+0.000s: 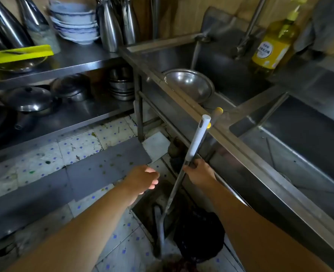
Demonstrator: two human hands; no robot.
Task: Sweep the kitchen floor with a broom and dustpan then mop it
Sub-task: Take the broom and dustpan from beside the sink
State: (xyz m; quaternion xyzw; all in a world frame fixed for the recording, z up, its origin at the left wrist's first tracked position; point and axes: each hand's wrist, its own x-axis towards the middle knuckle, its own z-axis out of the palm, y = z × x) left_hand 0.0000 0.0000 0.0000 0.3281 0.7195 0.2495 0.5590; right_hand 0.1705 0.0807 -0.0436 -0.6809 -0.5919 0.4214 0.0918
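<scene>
Right hand (pixel 198 173) grips the handle (pixel 196 143), which slants up and far. Left hand (pixel 142 178), fingers loosely curled and empty, hangs just left of it.

arms: two forearms, bare | sleeves: none visible up to frame edge | wrists: seemingly unadorned

Dim, warm light is falling from above, glinting off the steel bowl (pixel 189 83) and pot lids (pixel 31 98) (soft glare only); edges are bending wide-angle, upper corners blurring, shadows pooling under the sink (pixel 240 152).
</scene>
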